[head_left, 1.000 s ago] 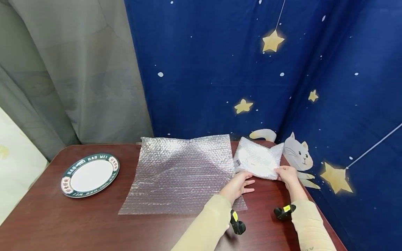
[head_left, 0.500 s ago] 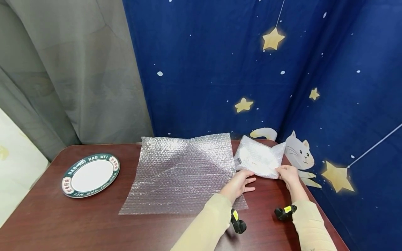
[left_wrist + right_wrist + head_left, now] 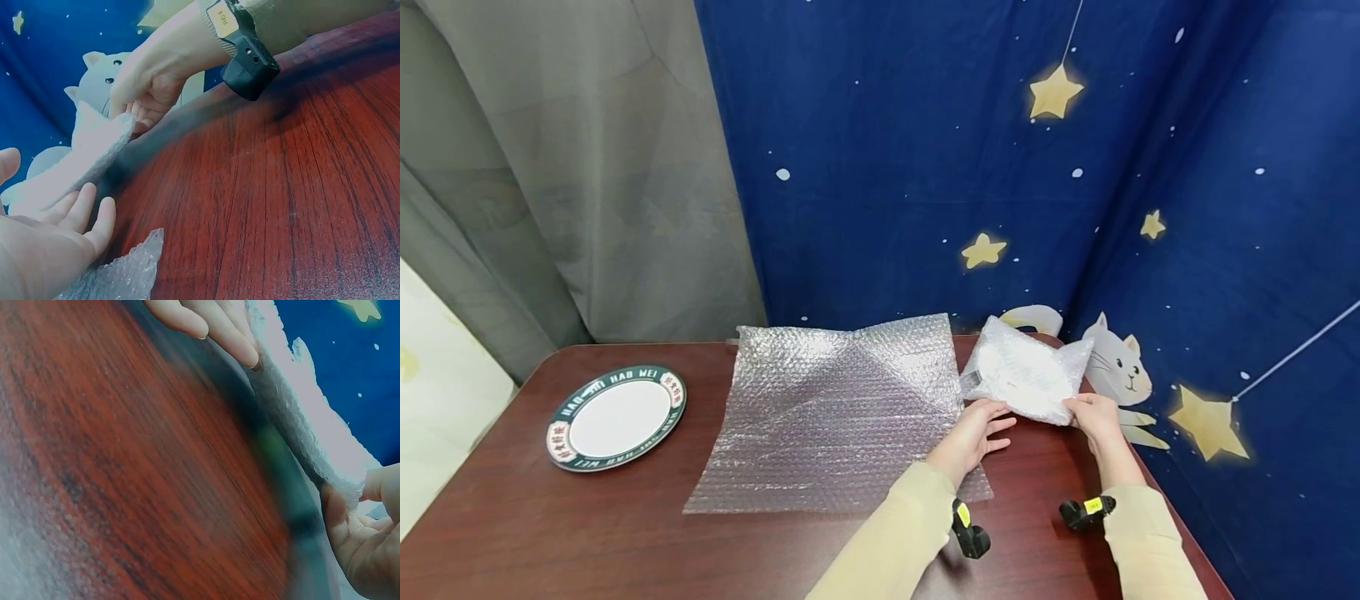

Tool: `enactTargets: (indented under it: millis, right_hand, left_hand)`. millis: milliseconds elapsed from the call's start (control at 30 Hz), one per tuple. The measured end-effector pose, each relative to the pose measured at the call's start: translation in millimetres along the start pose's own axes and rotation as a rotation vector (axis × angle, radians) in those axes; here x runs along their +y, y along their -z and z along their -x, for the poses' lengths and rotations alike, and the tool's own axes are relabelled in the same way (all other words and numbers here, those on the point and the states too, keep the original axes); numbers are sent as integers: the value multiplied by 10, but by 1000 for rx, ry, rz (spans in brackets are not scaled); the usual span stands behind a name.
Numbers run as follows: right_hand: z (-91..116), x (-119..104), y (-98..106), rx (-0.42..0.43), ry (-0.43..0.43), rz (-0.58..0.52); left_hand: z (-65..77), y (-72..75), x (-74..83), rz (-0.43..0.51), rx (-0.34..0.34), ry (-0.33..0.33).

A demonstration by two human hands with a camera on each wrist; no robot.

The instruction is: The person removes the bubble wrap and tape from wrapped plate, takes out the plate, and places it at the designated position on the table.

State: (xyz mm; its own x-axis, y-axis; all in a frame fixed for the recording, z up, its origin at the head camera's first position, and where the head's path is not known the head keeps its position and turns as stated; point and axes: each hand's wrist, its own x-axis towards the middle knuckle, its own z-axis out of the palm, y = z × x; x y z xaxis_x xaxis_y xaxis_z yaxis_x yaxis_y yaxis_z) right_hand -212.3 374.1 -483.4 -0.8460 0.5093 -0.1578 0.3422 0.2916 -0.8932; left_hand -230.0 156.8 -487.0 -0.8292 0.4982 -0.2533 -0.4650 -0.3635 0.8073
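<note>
Plainly, we find both hands at the bubble-wrapped package (image 3: 1026, 375), which sits at the far right corner of the dark red wood-grain table (image 3: 625, 542). Our left hand (image 3: 972, 437) holds its near left edge: in the left wrist view the thumb is up on one side and the fingers reach along the underside, the outer ones spread loosely. Our right hand (image 3: 1096, 417) pinches the near right corner between thumb and curled fingers. The two hands are apart, with the package's near edge running between them, and from the wrist views we see that edge tilted up off the tabletop. What the wrapping contains we cannot tell.

Just left of the package, a large bubble wrap sheet (image 3: 827, 425) lies spread out, its far edge at the back of the table; our left forearm crosses its near right corner. Well apart, toward the table's left end, we have a plate (image 3: 617, 419) with a white centre and a dark green rim lettered "HAO WEI". Both sleeves are cream, and each wrist bears a small black camera (image 3: 1086, 510) with a yellow label. Behind the table hang a grey curtain (image 3: 610, 167) and a blue curtain (image 3: 887, 167) with yellow stars; a white cat (image 3: 1120, 371) shows beyond the package.
</note>
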Motion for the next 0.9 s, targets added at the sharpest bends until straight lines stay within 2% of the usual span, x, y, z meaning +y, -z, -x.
enactTargets:
  millis: [400, 667, 900]
  right_hand:
    - [72, -12, 108, 39, -27, -25]
    - [167, -83, 127, 56, 11, 50]
    - [237, -128, 77, 64, 40, 42]
  left_hand:
    - [29, -81, 48, 41, -29, -34]
    - [33, -78, 39, 43, -4, -57]
    - [35, -44, 34, 8, 32, -89]
